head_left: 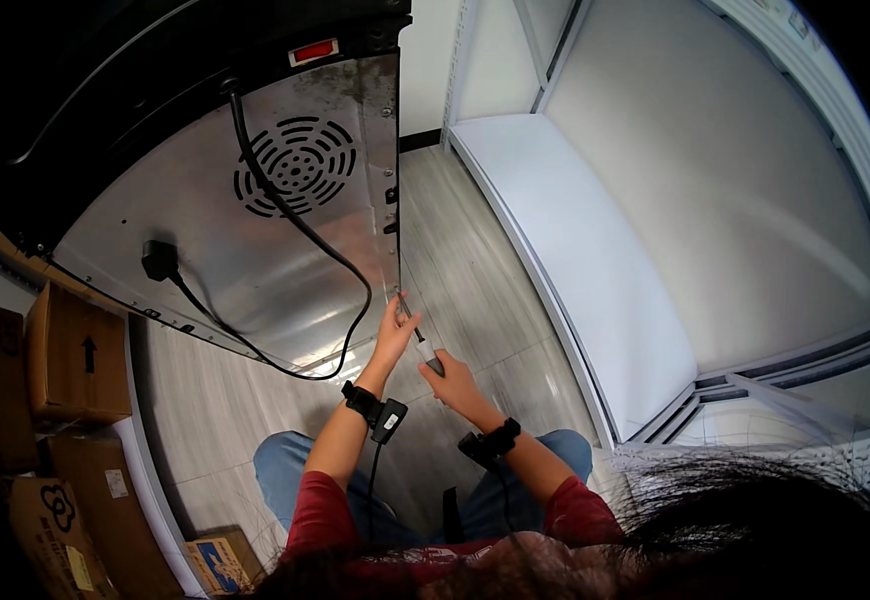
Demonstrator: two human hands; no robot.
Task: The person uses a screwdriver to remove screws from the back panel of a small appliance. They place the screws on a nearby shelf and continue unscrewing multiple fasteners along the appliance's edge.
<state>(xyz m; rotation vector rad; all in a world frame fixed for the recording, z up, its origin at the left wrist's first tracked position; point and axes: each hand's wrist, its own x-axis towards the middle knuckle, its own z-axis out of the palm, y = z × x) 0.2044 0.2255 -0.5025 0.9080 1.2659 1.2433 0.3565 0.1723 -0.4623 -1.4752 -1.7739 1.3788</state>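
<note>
My right hand (450,382) is closed around the handle of a screwdriver (436,366). The slim dark shaft slants up and left from it to the right edge of a bare metal back panel (205,230) on a black appliance. Close to that edge, my left hand (394,328) has its fingers closed around the shaft. The tip is too small to make out, and so is any screw under it. A black power cord (300,222) hangs in a loop across the panel, left of my left hand, and ends in a plug (160,260).
A red switch (314,51) and a round vent (296,167) are on the appliance's back. At right stands a white shelf unit (565,240) with a low ledge. Cardboard boxes (80,350) are stacked at left. My knees are bent above the grey wood-look floor (465,250).
</note>
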